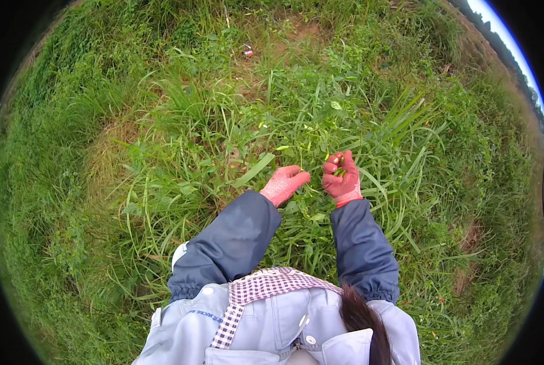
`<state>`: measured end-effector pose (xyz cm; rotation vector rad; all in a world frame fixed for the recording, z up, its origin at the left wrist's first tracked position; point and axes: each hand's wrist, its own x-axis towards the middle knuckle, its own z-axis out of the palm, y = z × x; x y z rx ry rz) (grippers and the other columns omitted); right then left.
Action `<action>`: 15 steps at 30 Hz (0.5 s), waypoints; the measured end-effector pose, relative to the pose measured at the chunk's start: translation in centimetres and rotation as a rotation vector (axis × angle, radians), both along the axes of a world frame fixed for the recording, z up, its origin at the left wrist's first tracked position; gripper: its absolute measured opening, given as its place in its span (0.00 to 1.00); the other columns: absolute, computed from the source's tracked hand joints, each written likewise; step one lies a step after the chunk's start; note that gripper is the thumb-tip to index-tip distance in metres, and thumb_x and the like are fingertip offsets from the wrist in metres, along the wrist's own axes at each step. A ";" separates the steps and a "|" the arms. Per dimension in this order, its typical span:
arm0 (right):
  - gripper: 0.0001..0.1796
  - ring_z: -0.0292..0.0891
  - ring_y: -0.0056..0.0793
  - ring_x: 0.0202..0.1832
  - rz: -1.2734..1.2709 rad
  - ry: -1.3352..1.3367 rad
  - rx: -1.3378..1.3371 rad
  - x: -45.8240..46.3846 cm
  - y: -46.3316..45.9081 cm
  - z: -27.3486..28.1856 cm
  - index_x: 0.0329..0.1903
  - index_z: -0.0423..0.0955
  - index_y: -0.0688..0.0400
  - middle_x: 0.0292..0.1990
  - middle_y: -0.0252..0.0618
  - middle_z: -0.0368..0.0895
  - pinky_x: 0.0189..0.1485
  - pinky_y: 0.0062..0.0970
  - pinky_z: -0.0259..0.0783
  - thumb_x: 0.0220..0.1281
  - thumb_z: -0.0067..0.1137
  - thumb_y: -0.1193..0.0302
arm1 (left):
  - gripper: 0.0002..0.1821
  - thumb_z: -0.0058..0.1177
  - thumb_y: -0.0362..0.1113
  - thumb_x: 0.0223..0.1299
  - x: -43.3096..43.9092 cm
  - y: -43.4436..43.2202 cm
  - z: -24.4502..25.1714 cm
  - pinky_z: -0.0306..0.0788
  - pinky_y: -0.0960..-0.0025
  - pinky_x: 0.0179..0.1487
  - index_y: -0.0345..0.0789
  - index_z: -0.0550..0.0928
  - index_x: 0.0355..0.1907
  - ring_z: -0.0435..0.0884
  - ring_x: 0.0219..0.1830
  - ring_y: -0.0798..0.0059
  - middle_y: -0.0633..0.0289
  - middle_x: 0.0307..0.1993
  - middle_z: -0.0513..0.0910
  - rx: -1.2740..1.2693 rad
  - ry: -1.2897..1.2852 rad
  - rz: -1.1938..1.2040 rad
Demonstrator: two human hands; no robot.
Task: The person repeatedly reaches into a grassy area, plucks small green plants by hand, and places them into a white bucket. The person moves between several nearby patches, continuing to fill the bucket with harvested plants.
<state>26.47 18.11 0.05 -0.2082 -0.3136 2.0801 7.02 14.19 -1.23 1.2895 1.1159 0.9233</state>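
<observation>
My left hand (285, 185), in a red-coated glove, has its thumb and fingertips pinched on a thin green plant stem (301, 159). Beside it on the right, my right hand (342, 179), gloved the same way, is turned palm up with curled fingers. Several small green pods (339, 172), apparently chili peppers, lie in its grasp. Just beyond the left fingertips, a pale green pod (282, 148) shows among the leaves. Leafy plants (317, 137) mixed with grass surround both hands. The lower part of the pinched stem is hidden by foliage.
A long broad grass blade (255, 170) slants beside my left hand. Farther off lies a small red-and-white scrap (248, 51), near a patch of bare soil (306, 32). Dry straw-coloured grass (110, 148) is at left. A checked apron (281, 285) covers part of my chest.
</observation>
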 end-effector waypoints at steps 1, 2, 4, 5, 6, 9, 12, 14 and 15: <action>0.09 0.63 0.21 0.29 0.047 0.016 -0.020 0.1 0.2 -0.2 0.45 0.70 0.53 0.33 0.29 0.70 0.18 0.13 0.58 0.67 0.49 0.65 | 0.17 0.53 0.45 0.57 0.1 0.0 0.0 0.62 0.74 0.36 0.31 0.77 0.33 0.64 0.31 0.83 0.68 0.27 0.73 -0.005 0.020 -0.006; 0.11 0.63 0.20 0.29 0.005 -0.101 -0.096 0.3 0.3 -0.2 0.49 0.70 0.53 0.33 0.29 0.70 0.18 0.12 0.59 0.67 0.49 0.66 | 0.17 0.53 0.46 0.57 0.1 -0.1 0.0 0.62 0.72 0.36 0.31 0.76 0.34 0.64 0.32 0.83 0.68 0.28 0.73 -0.019 0.017 -0.014; 0.12 0.62 0.20 0.30 -0.012 -0.109 -0.085 0.6 0.3 -0.1 0.51 0.69 0.54 0.33 0.28 0.69 0.18 0.13 0.60 0.69 0.45 0.66 | 0.17 0.53 0.46 0.57 0.1 -0.2 0.2 0.61 0.73 0.35 0.31 0.76 0.34 0.64 0.31 0.83 0.68 0.27 0.73 0.006 -0.025 -0.010; 0.12 0.62 0.20 0.30 -0.047 -0.128 -0.110 0.7 0.2 0.0 0.52 0.69 0.55 0.32 0.27 0.68 0.18 0.13 0.61 0.70 0.44 0.66 | 0.17 0.53 0.46 0.57 0.0 -0.2 0.3 0.61 0.73 0.35 0.31 0.76 0.33 0.64 0.31 0.83 0.68 0.27 0.73 0.017 -0.034 0.002; 0.13 0.60 0.18 0.26 -0.043 -0.116 -0.101 0.7 0.0 0.2 0.48 0.69 0.55 0.29 0.26 0.67 0.16 0.12 0.57 0.67 0.49 0.62 | 0.17 0.53 0.46 0.56 0.0 -0.3 0.4 0.61 0.73 0.34 0.31 0.76 0.33 0.64 0.31 0.83 0.68 0.27 0.73 0.006 -0.040 0.002; 0.17 0.57 0.16 0.20 -0.180 -0.545 -0.061 -0.2 -1.1 0.9 0.44 0.69 0.54 0.24 0.24 0.64 0.14 0.12 0.52 0.63 0.54 0.56 | 0.17 0.53 0.46 0.56 0.0 -0.5 0.7 0.60 0.73 0.32 0.31 0.77 0.33 0.63 0.29 0.82 0.68 0.26 0.72 -0.026 -0.022 0.009; 0.17 0.53 0.13 0.13 -0.399 -0.984 0.072 -2.0 -1.8 1.5 0.35 0.71 0.56 0.18 0.23 0.64 0.13 0.15 0.47 0.57 0.62 0.56 | 0.17 0.53 0.46 0.56 0.1 -0.6 0.9 0.59 0.72 0.31 0.31 0.77 0.33 0.64 0.28 0.82 0.69 0.26 0.72 -0.028 -0.015 0.005; 0.16 0.53 0.12 0.12 -0.503 -1.164 0.177 -2.9 -1.9 2.1 0.31 0.72 0.58 0.17 0.24 0.67 0.13 0.17 0.47 0.55 0.65 0.60 | 0.17 0.53 0.46 0.56 0.2 -0.7 1.0 0.59 0.72 0.31 0.31 0.77 0.33 0.64 0.27 0.81 0.69 0.25 0.72 -0.003 -0.011 0.016; 0.15 0.54 0.12 0.12 -0.514 -1.180 0.169 -3.2 -2.1 2.4 0.31 0.73 0.58 0.17 0.24 0.67 0.13 0.17 0.47 0.55 0.65 0.60 | 0.18 0.53 0.46 0.56 0.1 -0.7 1.1 0.59 0.72 0.31 0.31 0.77 0.34 0.64 0.28 0.81 0.69 0.25 0.72 -0.004 0.006 0.000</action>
